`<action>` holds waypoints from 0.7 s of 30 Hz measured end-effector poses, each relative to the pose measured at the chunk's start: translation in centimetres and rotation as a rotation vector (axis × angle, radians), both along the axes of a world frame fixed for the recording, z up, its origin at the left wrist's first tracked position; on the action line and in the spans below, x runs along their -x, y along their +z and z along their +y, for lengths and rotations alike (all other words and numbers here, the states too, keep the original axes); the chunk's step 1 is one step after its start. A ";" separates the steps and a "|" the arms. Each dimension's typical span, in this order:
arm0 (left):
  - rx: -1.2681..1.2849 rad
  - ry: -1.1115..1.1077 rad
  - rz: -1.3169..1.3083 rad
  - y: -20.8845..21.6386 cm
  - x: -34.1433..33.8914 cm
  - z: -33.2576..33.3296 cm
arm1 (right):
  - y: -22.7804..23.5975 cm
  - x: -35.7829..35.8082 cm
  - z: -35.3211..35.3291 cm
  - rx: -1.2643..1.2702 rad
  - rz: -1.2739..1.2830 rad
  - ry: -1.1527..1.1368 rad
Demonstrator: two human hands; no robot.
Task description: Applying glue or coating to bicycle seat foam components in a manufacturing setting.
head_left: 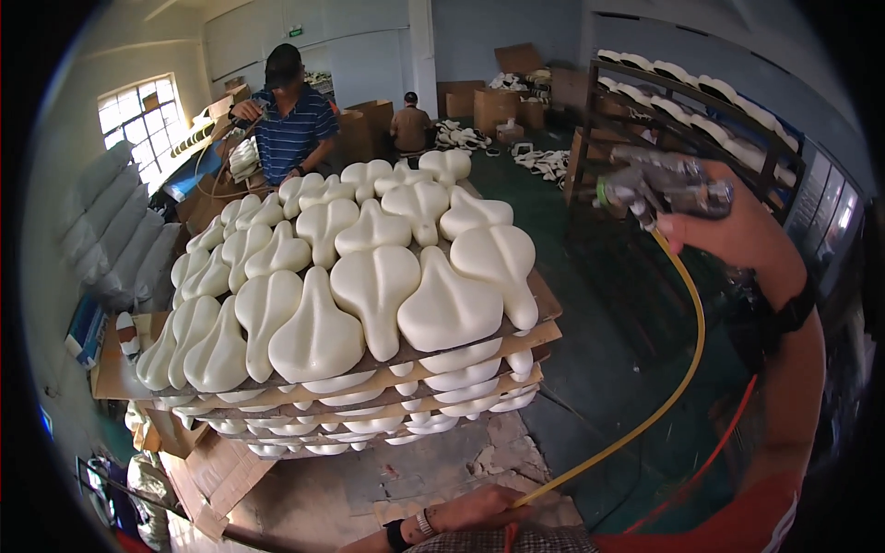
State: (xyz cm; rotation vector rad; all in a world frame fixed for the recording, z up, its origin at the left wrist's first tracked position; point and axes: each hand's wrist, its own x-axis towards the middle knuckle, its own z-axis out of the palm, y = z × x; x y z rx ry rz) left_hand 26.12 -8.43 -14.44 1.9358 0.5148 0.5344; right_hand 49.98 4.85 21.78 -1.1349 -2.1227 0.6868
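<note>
My right hand (737,221), raised at the right, is wrapped round a spray gun (678,184) that points left toward the stack. A yellow hose (696,318) runs from the gun's lower end down in a curve to my left hand (479,507). That hand is low at the bottom, closed on the hose. In front of me, cream-white bicycle saddle pads (318,336) lie in rows on the top board of a layered stack, wide and narrow ends alternating. The gun is apart from the pads.
Cardboard-edged layers of more pads (461,378) form the stack. Beyond it, a person (293,138) in a striped shirt holds a tool with a hose; another sits farther back (410,127). A dark rack (682,101) of pads stands right; a red hose (728,433) hangs below my right arm.
</note>
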 end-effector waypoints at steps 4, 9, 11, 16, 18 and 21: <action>0.028 -0.056 -0.038 0.4 -0.4 0.3 | -0.7 -1.0 0.8 -0.158 0.070 -0.188; 0.116 -0.018 0.018 0.9 -0.2 -0.3 | -1.4 -2.7 -0.1 -0.070 -0.012 -0.161; 0.105 -0.029 -0.008 1.1 -0.2 -0.5 | -1.3 -3.0 -0.6 -0.100 0.026 -0.154; 0.043 -0.073 0.014 1.4 -0.5 -1.2 | -1.1 -3.1 -2.4 -0.012 -0.007 -0.088; 0.021 -0.076 0.016 1.6 -0.7 -1.7 | -1.0 -3.0 -3.2 -0.055 0.058 -0.191; 0.056 -0.102 0.009 1.8 -0.7 -2.6 | -0.6 -3.4 -6.1 0.030 0.048 -0.133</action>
